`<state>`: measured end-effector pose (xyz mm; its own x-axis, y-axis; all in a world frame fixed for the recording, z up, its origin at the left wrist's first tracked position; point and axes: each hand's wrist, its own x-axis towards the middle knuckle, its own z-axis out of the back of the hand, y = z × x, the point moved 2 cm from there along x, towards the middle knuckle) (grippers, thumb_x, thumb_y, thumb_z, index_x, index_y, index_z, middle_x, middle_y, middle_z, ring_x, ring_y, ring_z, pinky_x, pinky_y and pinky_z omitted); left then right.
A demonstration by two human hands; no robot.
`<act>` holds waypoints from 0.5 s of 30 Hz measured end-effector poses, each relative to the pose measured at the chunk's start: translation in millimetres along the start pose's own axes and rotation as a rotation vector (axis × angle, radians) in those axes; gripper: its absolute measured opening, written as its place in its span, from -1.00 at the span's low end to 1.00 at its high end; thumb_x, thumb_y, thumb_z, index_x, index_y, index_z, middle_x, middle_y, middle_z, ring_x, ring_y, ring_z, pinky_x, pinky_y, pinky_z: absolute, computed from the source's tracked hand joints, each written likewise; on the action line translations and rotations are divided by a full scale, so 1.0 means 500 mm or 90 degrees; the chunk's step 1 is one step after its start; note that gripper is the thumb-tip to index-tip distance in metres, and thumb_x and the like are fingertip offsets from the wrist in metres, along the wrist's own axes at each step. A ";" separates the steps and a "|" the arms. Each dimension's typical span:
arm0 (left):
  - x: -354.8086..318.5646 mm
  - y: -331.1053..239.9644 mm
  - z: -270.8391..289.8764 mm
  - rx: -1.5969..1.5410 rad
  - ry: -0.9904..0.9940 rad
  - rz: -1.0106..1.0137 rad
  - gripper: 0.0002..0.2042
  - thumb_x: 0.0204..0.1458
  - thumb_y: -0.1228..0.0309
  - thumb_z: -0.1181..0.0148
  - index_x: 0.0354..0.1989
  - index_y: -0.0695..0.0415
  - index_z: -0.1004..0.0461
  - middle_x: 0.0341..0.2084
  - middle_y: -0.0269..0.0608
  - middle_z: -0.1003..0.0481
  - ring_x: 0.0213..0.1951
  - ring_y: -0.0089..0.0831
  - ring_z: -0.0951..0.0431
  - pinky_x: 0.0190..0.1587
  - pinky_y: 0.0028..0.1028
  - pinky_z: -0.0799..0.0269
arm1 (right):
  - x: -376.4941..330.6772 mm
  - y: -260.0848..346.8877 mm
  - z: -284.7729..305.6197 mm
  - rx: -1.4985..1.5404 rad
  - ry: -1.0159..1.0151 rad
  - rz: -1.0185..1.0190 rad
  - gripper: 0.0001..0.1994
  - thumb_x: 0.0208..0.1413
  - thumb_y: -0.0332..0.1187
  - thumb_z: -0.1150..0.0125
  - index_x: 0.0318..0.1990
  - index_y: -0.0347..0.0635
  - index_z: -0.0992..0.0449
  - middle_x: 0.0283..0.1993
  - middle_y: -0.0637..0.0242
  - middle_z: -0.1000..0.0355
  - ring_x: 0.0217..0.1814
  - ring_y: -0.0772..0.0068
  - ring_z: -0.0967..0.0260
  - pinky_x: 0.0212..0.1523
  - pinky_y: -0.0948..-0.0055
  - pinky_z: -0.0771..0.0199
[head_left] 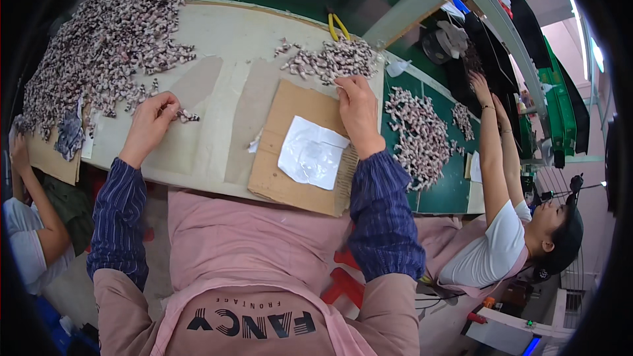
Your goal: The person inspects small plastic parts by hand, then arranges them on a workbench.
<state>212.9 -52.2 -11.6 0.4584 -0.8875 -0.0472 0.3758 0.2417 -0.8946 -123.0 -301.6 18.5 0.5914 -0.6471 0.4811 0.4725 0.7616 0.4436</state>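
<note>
My left hand is closed in a pinch above the pale table. At its fingertips is a small pink-and-black piece, partly covered by the fingers. To the left spreads a large heap of the same small pieces. My right hand is also closed in a pinch, over the far right corner of a brown cardboard sheet. What it holds is too small to make out. Just beyond it lies a smaller pile of pieces. On the cardboard rests a white plastic-like sheet.
Yellow-handled pliers lie behind the smaller pile. At right, another pile covers part of a green surface. A co-worker stretches both arms toward a dark bin there. Another person's arm is at the far left.
</note>
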 end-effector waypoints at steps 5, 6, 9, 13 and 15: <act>0.046 -0.016 0.037 0.284 -0.051 -0.167 -0.86 0.13 0.42 -0.19 -0.28 0.25 -0.54 -0.44 -0.06 -0.54 -0.46 -0.19 -0.54 -0.38 -0.32 -0.40 | 0.055 -0.011 -0.052 -0.164 0.115 0.088 -0.77 0.02 -0.62 -0.10 -0.17 -0.21 -0.56 -0.19 0.09 -0.40 -0.12 0.01 -0.45 -0.20 0.14 -0.50; 0.056 -0.015 0.045 0.289 -0.056 -0.159 -0.86 0.13 0.42 -0.19 -0.28 0.25 -0.54 -0.44 -0.06 -0.54 -0.46 -0.19 -0.54 -0.38 -0.32 -0.40 | 0.057 -0.008 -0.056 -0.172 0.122 0.098 -0.77 -0.01 -0.64 -0.07 -0.20 -0.23 -0.54 -0.21 0.10 -0.38 -0.12 0.02 -0.44 -0.19 0.17 -0.51; 0.087 -0.028 0.041 0.369 -0.093 -0.226 -0.86 0.08 0.45 -0.22 -0.23 0.23 -0.57 -0.37 0.03 -0.55 -0.40 -0.03 -0.55 -0.33 -0.26 -0.43 | 0.056 -0.008 -0.054 -0.179 0.128 0.128 -0.77 -0.01 -0.65 -0.07 -0.18 -0.25 -0.51 -0.20 0.11 -0.37 -0.13 0.04 -0.44 -0.19 0.19 -0.51; 0.107 -0.018 0.009 0.206 -0.171 -0.170 -0.86 0.07 0.50 -0.24 -0.20 0.20 -0.59 -0.36 -0.04 -0.57 -0.38 -0.16 -0.59 -0.32 -0.33 -0.47 | 0.050 -0.010 -0.050 -0.146 0.094 0.153 -0.79 0.02 -0.65 -0.04 -0.17 -0.28 -0.45 -0.07 0.08 -0.39 -0.07 -0.01 -0.45 -0.14 0.19 -0.53; 0.110 -0.010 -0.009 0.125 -0.189 -0.150 -0.85 0.06 0.51 -0.25 -0.19 0.20 -0.59 -0.35 -0.06 -0.57 -0.37 -0.20 -0.60 -0.31 -0.34 -0.48 | 0.045 -0.024 -0.043 -0.127 0.093 0.109 -0.80 0.05 -0.66 -0.04 -0.16 -0.30 -0.43 -0.02 0.04 -0.38 -0.07 -0.08 -0.45 -0.14 0.14 -0.51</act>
<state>232.6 -103.9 -11.6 0.5433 -0.7824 0.3045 0.6309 0.1411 -0.7629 -101.3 -324.5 7.6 0.7545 -0.5079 0.4157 0.4687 0.8603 0.2004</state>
